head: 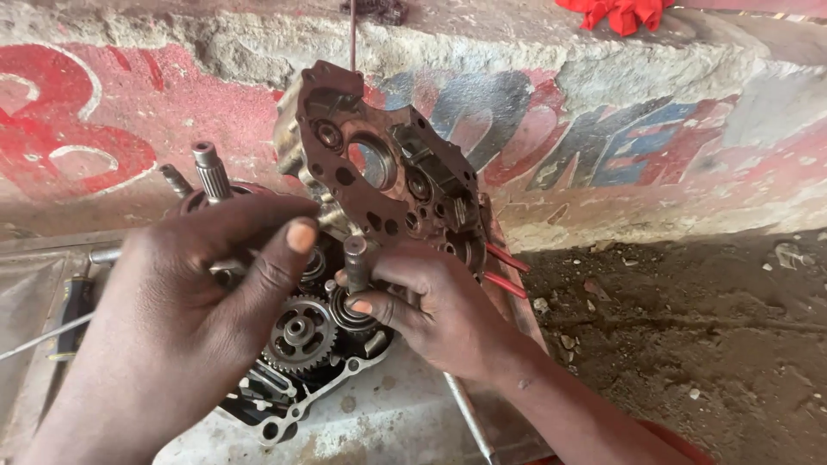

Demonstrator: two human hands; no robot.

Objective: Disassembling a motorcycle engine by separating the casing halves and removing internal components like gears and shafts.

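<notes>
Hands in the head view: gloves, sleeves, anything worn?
Both bare. Left hand: no glove, ring or watch, forearm bare to the frame edge, thumbnail short. Right hand: no glove, forearm bare, no sleeve in view. Grime darkens the fingers of both.

head cam | looks down and forward | close over engine case (pixel 379 172) | single view

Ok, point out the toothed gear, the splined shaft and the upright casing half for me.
toothed gear (pixel 298 331), head view, on its hub at the centre.
splined shaft (pixel 209 169), head view, on its grooved upper end.
casing half (pixel 405 176), head view, on the inner face right of the large round hole.
</notes>
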